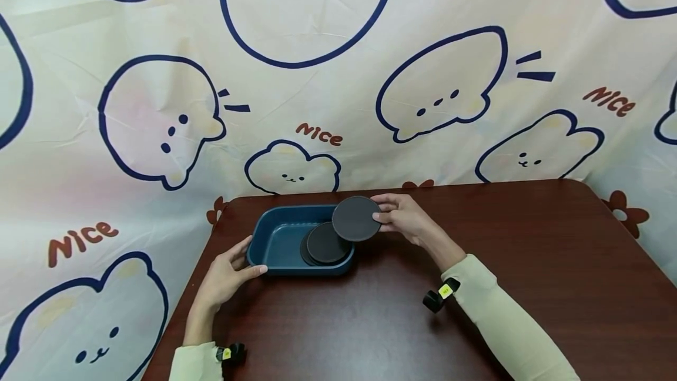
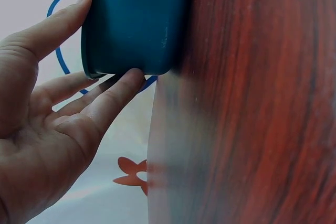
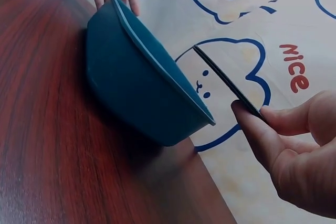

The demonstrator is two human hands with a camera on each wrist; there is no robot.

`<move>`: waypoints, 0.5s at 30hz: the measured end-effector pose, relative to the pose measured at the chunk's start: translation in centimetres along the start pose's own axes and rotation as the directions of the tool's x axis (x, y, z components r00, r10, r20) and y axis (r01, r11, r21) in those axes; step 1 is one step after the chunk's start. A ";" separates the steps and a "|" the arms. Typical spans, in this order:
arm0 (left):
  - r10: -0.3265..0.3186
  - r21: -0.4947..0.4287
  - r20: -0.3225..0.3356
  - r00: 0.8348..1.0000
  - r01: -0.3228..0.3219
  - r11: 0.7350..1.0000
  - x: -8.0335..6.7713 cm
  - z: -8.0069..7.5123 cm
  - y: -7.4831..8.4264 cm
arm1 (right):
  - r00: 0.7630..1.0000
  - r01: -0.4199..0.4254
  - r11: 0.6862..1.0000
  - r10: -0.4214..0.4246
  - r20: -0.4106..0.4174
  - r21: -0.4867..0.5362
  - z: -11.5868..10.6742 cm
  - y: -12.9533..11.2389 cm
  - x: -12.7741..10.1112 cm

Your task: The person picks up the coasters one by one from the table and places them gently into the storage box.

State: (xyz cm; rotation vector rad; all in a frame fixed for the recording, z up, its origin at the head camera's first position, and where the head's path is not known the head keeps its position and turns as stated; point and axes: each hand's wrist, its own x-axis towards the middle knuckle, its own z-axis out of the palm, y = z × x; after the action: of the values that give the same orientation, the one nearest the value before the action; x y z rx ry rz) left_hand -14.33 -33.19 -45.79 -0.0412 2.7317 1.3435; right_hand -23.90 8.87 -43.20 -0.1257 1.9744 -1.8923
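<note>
A blue rectangular tub with rounded corners stands near the table's far edge. My left hand grips its left end, the thumb on the rim and the fingers against the outer wall, as the left wrist view also shows. Several dark round coasters lie stacked and overlapping in the tub's right half. My right hand pinches one more dark coaster by its right edge, between thumb and fingers. That coaster is held above the tub's right rim; in the right wrist view the thin disc is seen edge-on, tilted.
The dark brown wooden table runs up to a pale cloth backdrop printed with blue bear outlines. Black devices are strapped at the left wrist and the right wrist.
</note>
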 end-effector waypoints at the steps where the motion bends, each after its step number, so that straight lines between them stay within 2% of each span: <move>1: 0.001 -0.002 0.000 1.000 -0.001 1.000 0.0 0.0 0.0 | 1.000 -0.004 1.000 0.004 0.000 0.004 0.1 0.0 0.0; 7: -0.012 -0.010 0.003 1.000 0.013 1.000 -0.3 0.4 -0.2 | 1.000 -0.029 0.999 0.029 0.001 0.017 0.7 0.3 0.2; 15: -0.014 -0.012 -0.002 1.000 0.014 1.000 -0.1 0.0 0.0 | 1.000 -0.024 0.999 0.024 0.008 0.032 1.6 -0.1 0.9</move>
State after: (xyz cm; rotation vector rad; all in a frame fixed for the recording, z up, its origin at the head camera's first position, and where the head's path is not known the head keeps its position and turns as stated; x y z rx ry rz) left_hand -14.25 -33.15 -45.79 -0.0629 2.7196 1.3573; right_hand -24.22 7.02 -43.30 -0.0993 1.9306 -1.9052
